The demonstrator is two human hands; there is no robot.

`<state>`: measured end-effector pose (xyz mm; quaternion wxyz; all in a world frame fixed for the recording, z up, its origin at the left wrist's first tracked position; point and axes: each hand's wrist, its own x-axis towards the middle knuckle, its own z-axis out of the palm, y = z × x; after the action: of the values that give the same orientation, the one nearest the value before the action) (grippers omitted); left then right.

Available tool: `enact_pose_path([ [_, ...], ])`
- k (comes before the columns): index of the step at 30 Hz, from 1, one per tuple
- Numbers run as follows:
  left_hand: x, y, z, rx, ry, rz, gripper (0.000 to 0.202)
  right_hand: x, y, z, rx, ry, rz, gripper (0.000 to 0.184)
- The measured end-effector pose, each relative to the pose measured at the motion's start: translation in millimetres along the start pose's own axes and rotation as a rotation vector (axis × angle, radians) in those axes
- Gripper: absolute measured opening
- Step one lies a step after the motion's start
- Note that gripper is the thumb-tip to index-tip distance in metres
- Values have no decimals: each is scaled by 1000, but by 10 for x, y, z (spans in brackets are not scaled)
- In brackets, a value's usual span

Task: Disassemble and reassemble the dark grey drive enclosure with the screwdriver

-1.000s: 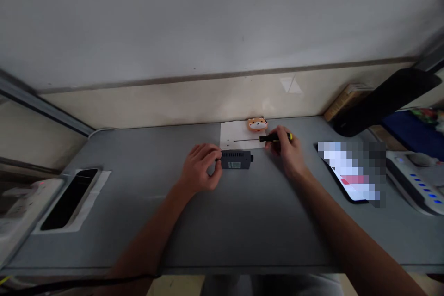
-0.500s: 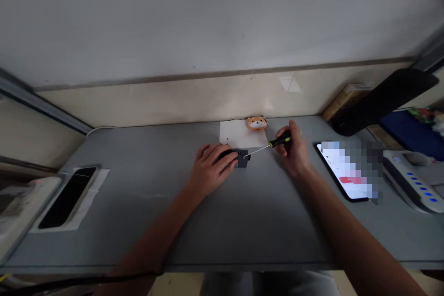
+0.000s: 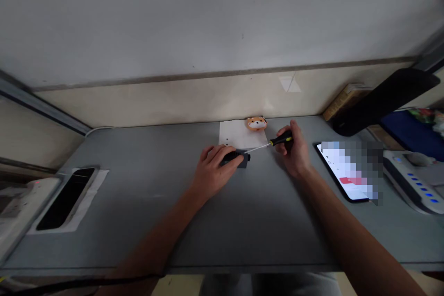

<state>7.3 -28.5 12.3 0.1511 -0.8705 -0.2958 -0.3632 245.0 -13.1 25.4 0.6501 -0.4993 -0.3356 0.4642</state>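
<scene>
On the grey desk (image 3: 263, 222), my left hand (image 3: 217, 169) is closed over a small dark rectangular device (image 3: 243, 161), covering much of its left part. My right hand (image 3: 294, 150) grips the handle of a black and yellow screwdriver (image 3: 281, 138). Its thin shaft slants down to the left, and the tip is at the upper side of the device, near my left fingers. Whether the tip touches a screw is too small to tell. Behind the device lies a white sheet of paper (image 3: 239, 133) with a few tiny dark specks on it.
An orange animal-faced case (image 3: 257, 123) sits on the paper's right edge. To the right are a lit phone (image 3: 342, 173), a white power strip (image 3: 412, 182) and a leaning black cylinder (image 3: 385, 101). A dark phone (image 3: 67, 199) lies on white paper at the left.
My left hand has shifted slightly right along the device, with its fingers covering more of the top. The screwdriver tip has moved a little up and right; my right hand has barely moved.
</scene>
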Motion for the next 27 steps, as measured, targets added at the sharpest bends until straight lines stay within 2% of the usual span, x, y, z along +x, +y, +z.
enact_pose_path([
  [3, -1, 7, 11, 42, -14, 25, 27, -11, 29, 22, -86, -6, 3, 58],
  [9, 3, 81, 13, 4, -50, 31, 29, -103, 66, 108, -373, -244, -98, 57],
  [15, 7, 62, 2, -41, -58, 41, 29, -145, 99, 123, -423, -361, -153, 53],
  [18, -1, 40, 10, -57, -63, 38, 31, -138, 102, 121, -411, -377, -128, 54],
  [27, -13, 30, -4, -55, -125, 48, 36, -122, 33, 104, -381, -311, -1, 54],
])
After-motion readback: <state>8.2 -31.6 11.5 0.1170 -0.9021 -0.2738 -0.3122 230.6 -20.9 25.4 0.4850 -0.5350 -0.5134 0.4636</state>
